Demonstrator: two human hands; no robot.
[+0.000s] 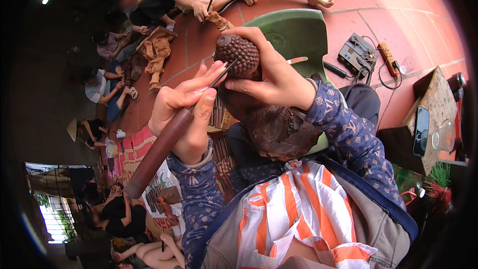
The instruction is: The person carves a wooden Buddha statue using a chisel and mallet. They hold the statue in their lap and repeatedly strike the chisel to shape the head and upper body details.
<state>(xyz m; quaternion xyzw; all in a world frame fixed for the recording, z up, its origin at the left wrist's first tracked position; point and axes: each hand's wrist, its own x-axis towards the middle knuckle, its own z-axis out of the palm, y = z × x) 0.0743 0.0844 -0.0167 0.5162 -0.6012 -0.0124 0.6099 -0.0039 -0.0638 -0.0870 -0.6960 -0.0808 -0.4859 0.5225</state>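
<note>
A dark brown carved wooden statue (271, 124) with a knobbly round head rests on my lap, tilted toward me. My right hand (271, 72) wraps over the statue's head and grips it from the right. My left hand (184, 107) holds a carving chisel (157, 152) with a thick brown round handle. Its thin dark blade points up and right and touches the head just under the knobbly cap. Both forearms wear blue patterned sleeves.
A green plastic chair (294, 32) stands just behind the statue. On the red tiled floor lie a grey device (356, 52) with cables and an orange power strip (387, 60). A wooden block (438, 104) carries a phone at right. Several people sit carving at left and above.
</note>
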